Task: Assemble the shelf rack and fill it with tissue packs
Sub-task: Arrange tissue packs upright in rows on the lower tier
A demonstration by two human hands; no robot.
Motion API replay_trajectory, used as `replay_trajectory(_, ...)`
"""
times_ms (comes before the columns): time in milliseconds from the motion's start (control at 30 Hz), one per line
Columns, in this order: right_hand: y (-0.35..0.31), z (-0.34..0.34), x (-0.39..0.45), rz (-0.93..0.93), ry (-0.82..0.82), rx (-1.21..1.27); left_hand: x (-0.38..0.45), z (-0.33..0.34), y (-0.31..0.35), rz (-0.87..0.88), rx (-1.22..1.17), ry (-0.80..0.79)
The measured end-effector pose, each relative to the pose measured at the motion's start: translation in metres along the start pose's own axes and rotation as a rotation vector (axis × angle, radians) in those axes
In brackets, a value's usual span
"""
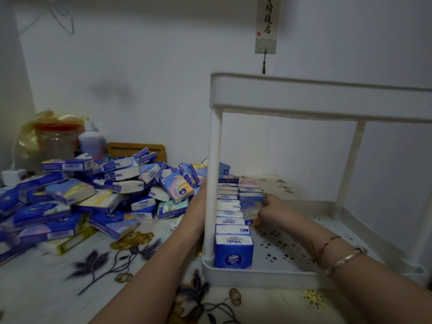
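A white two-tier shelf rack (304,278) stands on a floral cloth at the right. Along the left wall of its lower tray runs a row of upright blue tissue packs (233,251). A second, shorter row begins beside it, ending in a pastel pack (250,208). My right hand (272,210) reaches into the lower tray and holds that pastel pack from the right. My left hand (198,206) is outside the rack, by its front-left post; its fingers are hidden behind the post. A large loose pile of tissue packs (93,195) lies to the left.
Behind the pile stand a red-lidded jar (57,141), a white bottle (92,141), a yellow bag and a wooden stand (136,148). A scroll (266,24) hangs on the white wall. The rack's upper tray (315,94) overhangs my right hand.
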State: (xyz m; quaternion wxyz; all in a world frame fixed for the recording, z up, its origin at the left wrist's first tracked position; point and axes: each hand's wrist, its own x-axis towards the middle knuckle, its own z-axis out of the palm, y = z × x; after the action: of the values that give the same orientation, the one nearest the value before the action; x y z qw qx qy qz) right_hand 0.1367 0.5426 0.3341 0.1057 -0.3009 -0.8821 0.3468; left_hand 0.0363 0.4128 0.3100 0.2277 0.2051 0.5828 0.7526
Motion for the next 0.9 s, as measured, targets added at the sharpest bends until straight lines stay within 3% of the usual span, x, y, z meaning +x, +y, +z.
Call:
replay_trajectory(200,-0.008,-0.027,-0.045,-0.101,0.16,-0.169,-0.019,-0.013,0.011,0.113,-0.09,0.092)
replay_trajectory(500,-0.03,0.0,-0.128,-0.706,0.431,-0.017,-0.072,-0.057,0.036,0.428,0.091,0.176)
replay_trajectory(700,-0.097,0.057,-0.138,-0.953,0.304,0.108,-0.093,-0.118,0.049,0.601,0.457,0.348)
replay_trajectory(800,-0.122,0.097,-0.114,-0.931,0.228,0.147,-0.099,-0.154,0.039,0.607,0.667,0.479)
replay_trajectory(900,-0.145,0.136,-0.078,-0.87,0.265,0.162,-0.097,-0.179,0.029,0.596,0.775,0.606)
